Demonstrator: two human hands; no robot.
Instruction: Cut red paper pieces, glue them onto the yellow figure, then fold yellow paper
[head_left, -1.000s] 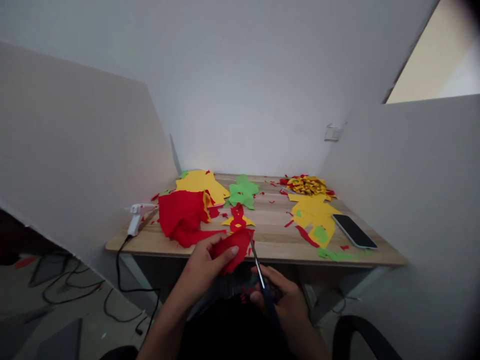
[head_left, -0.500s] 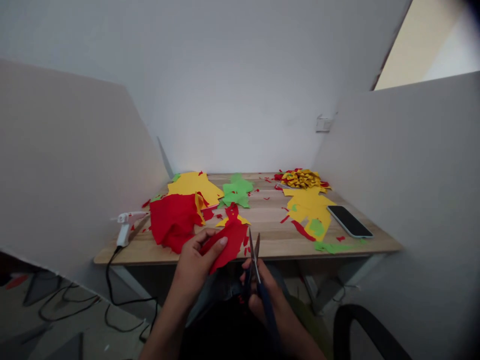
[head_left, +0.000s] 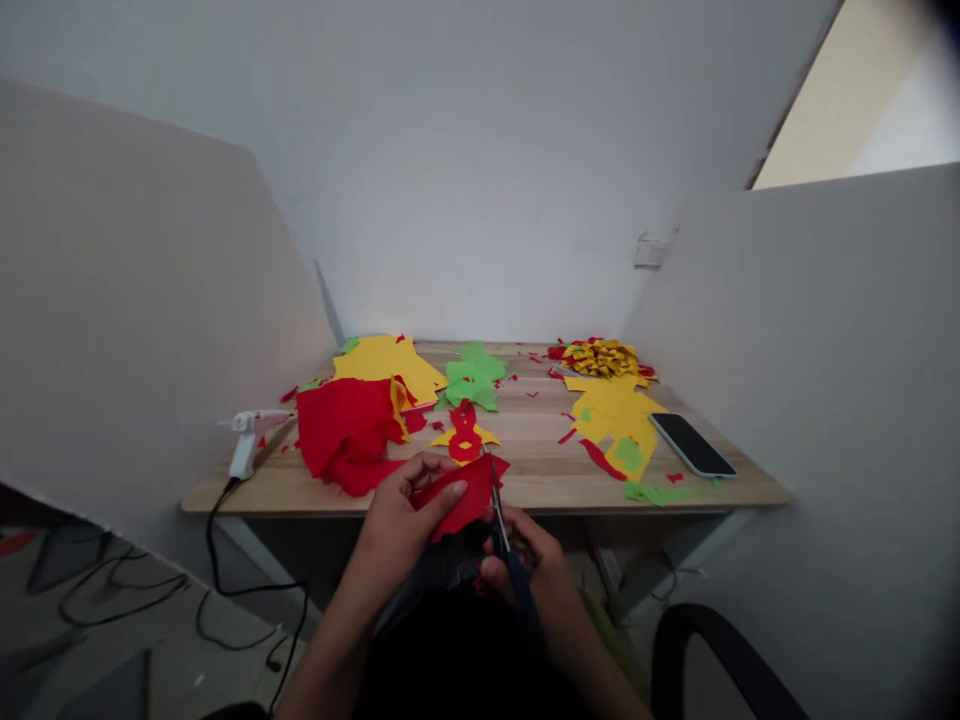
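Observation:
My left hand (head_left: 409,515) pinches a red felt piece (head_left: 466,500) between thumb and fingers, just off the table's front edge. Dark-handled scissors (head_left: 507,550) are gripped in my right hand (head_left: 529,560). Their blades lie across the right part of the red piece, pointing up and away from me. Right behind them on the table rests a yellow cutout (head_left: 487,438) with a red figure-eight shape (head_left: 466,432) on top. A large crumpled red sheet (head_left: 341,425) lies left of my left hand.
A white glue gun (head_left: 246,445) with a black cord stands at the table's left edge. Yellow sheets (head_left: 386,365), a green piece (head_left: 476,375), a heap of yellow and red scraps (head_left: 604,357) and a phone (head_left: 694,445) lie on the table. Grey partitions flank both sides.
The scissors, apart from the red piece with spread blades before, now have their blades over it and closer together. My hands have come nearer each other. The view has shifted slightly.

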